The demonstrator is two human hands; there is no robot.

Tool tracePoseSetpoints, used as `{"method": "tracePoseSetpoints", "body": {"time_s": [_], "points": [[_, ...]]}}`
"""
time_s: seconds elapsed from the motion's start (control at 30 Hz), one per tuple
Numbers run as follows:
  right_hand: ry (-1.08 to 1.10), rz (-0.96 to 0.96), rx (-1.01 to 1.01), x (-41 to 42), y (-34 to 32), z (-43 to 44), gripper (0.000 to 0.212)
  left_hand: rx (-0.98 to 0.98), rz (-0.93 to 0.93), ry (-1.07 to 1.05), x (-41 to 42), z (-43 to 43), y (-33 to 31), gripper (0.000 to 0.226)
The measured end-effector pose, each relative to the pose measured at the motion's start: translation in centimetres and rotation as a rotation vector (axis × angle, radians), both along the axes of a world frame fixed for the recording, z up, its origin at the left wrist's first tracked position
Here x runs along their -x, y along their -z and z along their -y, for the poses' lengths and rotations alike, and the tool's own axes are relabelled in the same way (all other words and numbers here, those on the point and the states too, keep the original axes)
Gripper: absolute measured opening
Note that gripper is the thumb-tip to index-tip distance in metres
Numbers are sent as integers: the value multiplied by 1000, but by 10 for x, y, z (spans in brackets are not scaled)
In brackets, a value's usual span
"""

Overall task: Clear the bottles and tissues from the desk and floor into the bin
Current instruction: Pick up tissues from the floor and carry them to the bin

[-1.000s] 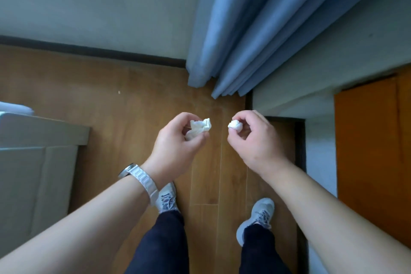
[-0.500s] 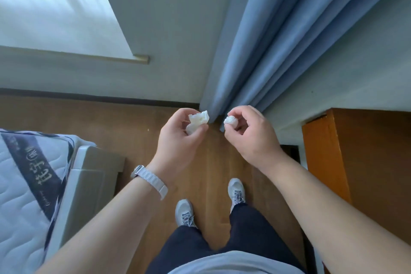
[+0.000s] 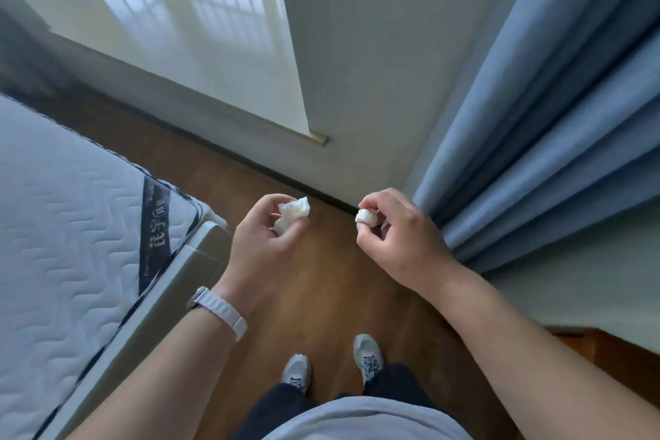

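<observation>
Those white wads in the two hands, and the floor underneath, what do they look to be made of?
The wad in the left hand and the smaller wad in the right hand look like soft, matte tissue paper: crumpled and creased. The floor looks like brown wood or wood-look laminate with a faint sheen; which one is unclear.

We can read print in one place only: a dark band (image 3: 154,236) running across the corner of the white quilted mattress (image 3: 64,225). On it stand three large pale characters, set one below the other along the band. We take the first for 花 and the second for 宇; the third, nearest the mattress corner, is too distorted for us to make out. Beside them a line of much smaller print runs along the band, too fine to read. We find no other lettering, number or sign anywhere.
</observation>
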State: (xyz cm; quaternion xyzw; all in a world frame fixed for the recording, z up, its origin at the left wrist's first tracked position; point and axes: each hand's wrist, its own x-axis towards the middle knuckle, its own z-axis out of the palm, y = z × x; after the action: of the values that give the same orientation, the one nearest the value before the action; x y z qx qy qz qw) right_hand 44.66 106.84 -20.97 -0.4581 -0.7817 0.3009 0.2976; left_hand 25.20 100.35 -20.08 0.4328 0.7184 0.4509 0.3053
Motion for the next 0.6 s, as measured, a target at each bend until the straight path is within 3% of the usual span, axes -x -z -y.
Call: {"method": "tracePoseSetpoints", "body": {"time_s": [0.3, 0.4, 0.53, 0.6], "points": [[-403, 17, -152, 64, -29, -16, 11, -18, -361, -355, 22, 90, -31, 21], [-589, 139, -177, 90, -42, 1, 16, 43, -378, -490, 32, 129, -36, 22], [-703, 84, -316, 109, -46, 27, 11, 44, -340, -615, 31, 177, -31, 21], [-762, 106, -237, 114, -41, 41, 13, 32, -300, -669, 25, 197, -22, 20]]}}
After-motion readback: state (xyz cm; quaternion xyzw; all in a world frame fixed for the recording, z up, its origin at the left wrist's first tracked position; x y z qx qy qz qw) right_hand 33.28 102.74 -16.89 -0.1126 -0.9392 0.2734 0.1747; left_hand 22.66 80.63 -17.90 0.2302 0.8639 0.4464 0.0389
